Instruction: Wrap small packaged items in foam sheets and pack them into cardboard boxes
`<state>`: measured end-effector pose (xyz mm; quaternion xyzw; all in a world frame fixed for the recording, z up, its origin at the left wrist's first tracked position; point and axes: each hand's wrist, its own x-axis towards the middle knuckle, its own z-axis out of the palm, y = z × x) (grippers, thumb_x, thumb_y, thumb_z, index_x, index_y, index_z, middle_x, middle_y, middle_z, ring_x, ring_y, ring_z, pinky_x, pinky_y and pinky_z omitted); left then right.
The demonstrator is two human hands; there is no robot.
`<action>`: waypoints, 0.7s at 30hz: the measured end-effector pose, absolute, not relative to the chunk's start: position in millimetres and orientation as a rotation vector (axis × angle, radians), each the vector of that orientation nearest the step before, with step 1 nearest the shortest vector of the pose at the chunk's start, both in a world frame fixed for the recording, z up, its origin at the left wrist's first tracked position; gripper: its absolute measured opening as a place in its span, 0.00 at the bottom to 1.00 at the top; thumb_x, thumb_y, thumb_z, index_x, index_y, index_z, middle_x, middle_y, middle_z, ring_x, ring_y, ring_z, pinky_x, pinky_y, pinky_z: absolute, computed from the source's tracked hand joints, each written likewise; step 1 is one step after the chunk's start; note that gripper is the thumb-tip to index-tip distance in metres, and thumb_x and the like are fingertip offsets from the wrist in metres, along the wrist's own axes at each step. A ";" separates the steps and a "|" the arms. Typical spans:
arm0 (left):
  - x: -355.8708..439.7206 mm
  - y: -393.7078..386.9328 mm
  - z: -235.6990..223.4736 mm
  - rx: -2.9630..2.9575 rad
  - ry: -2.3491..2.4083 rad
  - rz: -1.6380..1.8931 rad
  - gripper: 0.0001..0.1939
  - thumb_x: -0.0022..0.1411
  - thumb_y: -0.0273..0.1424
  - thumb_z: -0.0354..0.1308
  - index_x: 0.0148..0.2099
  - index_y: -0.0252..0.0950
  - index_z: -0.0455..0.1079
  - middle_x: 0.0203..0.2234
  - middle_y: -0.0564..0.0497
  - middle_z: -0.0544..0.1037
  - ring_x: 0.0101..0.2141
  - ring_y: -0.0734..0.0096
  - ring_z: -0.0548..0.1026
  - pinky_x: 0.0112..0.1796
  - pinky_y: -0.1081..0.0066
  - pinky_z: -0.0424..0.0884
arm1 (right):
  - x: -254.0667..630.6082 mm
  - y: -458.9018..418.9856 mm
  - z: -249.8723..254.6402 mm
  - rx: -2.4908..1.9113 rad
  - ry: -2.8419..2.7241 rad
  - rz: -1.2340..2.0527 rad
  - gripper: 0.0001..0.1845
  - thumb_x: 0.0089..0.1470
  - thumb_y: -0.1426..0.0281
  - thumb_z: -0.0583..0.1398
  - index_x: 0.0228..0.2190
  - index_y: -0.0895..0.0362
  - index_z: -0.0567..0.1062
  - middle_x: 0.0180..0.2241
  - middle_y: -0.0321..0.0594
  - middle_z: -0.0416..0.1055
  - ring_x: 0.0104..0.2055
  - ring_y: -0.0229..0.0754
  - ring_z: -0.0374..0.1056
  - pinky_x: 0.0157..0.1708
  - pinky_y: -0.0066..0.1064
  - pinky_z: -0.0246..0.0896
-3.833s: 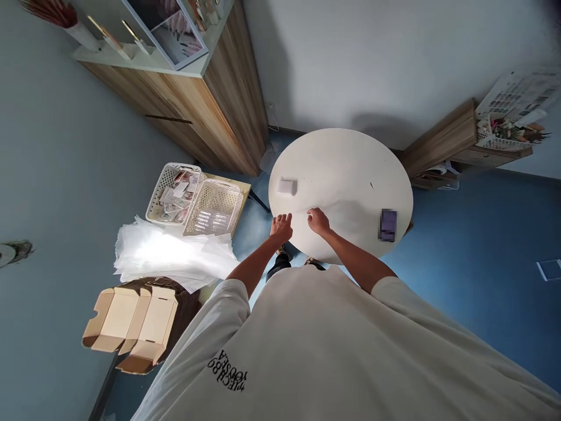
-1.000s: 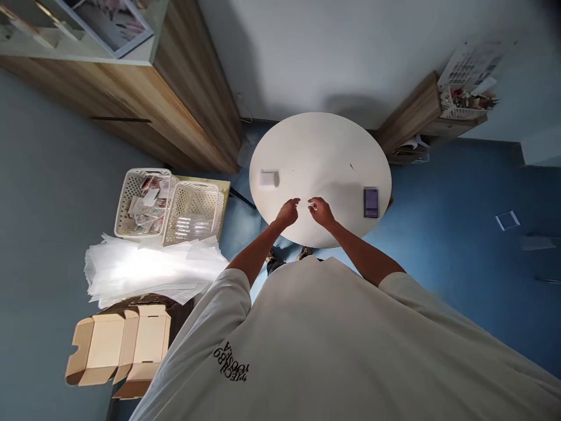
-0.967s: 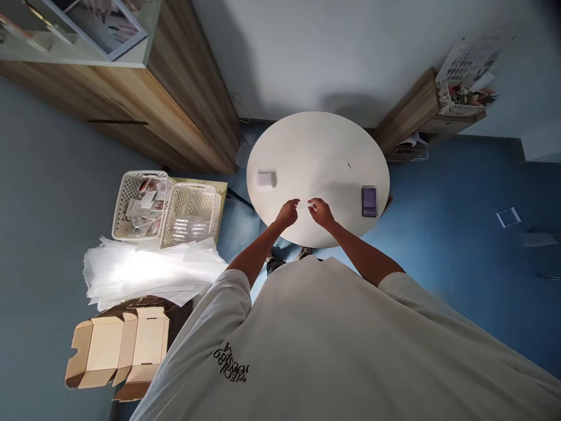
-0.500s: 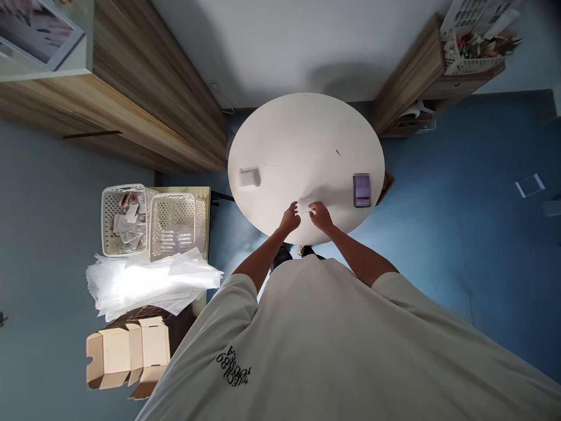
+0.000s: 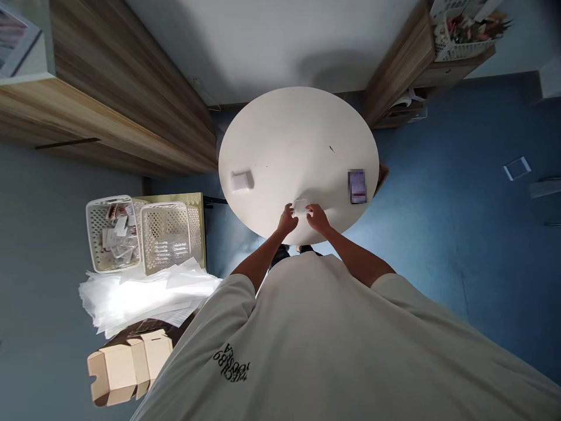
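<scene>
Round white table (image 5: 302, 128), small white box (image 5: 241, 180) left, phone (image 5: 357, 186) right

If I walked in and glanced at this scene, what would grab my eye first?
Most likely the round white table in the middle, where the left hand and right hand meet at its near edge, pinching a small white piece between them. A phone lies near the table's right edge and a small white box near its left. On the floor to the left stand two white baskets behind a pile of white sheets.
</scene>
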<state>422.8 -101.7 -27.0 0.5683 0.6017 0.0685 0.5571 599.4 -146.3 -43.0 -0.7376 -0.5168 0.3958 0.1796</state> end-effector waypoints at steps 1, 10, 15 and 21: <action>422.9 -100.5 -25.8 1.342 1.424 0.174 0.39 0.63 0.20 0.58 0.73 0.40 0.56 0.64 0.36 0.73 0.60 0.58 0.76 0.52 0.62 0.78 | 598.3 -146.0 -41.0 -2.082 -1.456 1.116 0.25 0.60 0.75 0.54 0.57 0.55 0.76 0.58 0.50 0.72 0.53 0.48 0.73 0.57 0.42 0.70; 422.7 -80.1 -8.6 1.337 1.557 0.257 0.20 0.70 0.28 0.60 0.63 0.35 0.74 0.59 0.37 0.75 0.49 0.61 0.81 0.54 0.64 0.75 | 591.8 -131.7 -10.7 -2.100 -1.604 1.164 0.22 0.72 0.69 0.53 0.61 0.57 0.77 0.51 0.49 0.77 0.53 0.47 0.72 0.58 0.37 0.65; 418.8 -76.0 -7.0 1.280 1.563 0.249 0.20 0.69 0.32 0.64 0.61 0.35 0.77 0.56 0.38 0.78 0.50 0.59 0.80 0.52 0.65 0.73 | 594.6 -119.4 2.0 -2.104 -1.754 1.183 0.23 0.74 0.71 0.49 0.60 0.59 0.77 0.49 0.50 0.78 0.56 0.47 0.69 0.54 0.33 0.63; 419.8 -75.5 -12.5 1.130 1.539 0.323 0.22 0.67 0.34 0.65 0.61 0.33 0.78 0.58 0.36 0.79 0.53 0.55 0.79 0.49 0.64 0.73 | 597.1 -99.3 19.2 -2.138 -2.009 1.155 0.21 0.73 0.71 0.49 0.50 0.58 0.81 0.46 0.50 0.79 0.48 0.49 0.71 0.48 0.33 0.60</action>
